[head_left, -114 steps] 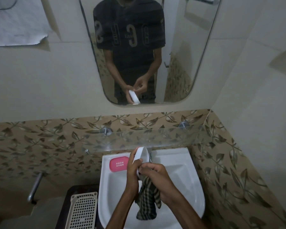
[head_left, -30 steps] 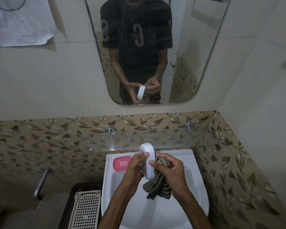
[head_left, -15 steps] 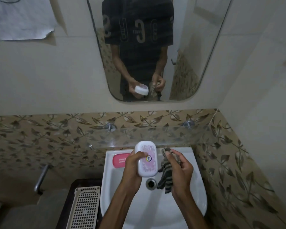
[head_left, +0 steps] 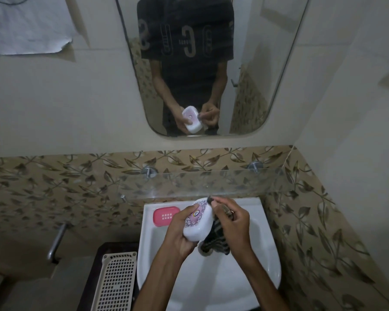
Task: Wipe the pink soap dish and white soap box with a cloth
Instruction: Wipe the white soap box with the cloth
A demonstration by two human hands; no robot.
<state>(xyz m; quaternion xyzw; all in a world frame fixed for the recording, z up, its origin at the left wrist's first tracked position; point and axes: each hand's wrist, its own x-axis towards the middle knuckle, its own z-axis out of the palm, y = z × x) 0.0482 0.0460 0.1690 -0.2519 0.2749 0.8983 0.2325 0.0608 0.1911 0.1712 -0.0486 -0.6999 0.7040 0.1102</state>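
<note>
My left hand (head_left: 180,234) grips the white soap box (head_left: 199,221) over the sink (head_left: 263,265), patterned lid facing up. My right hand (head_left: 231,223) pinches the striped cloth (head_left: 215,242) against the box's far right edge. Further back, the pink soap dish (head_left: 166,216) rests on the sink's rear left corner, under the glass shelf (head_left: 211,182).

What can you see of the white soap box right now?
The white soap box is a rounded, glossy plastic case with a purple patterned lid and a small round label. It is closed, tilted, held over the sink. The left hand grips it; the right hand presses a striped cloth against its side.
</note>
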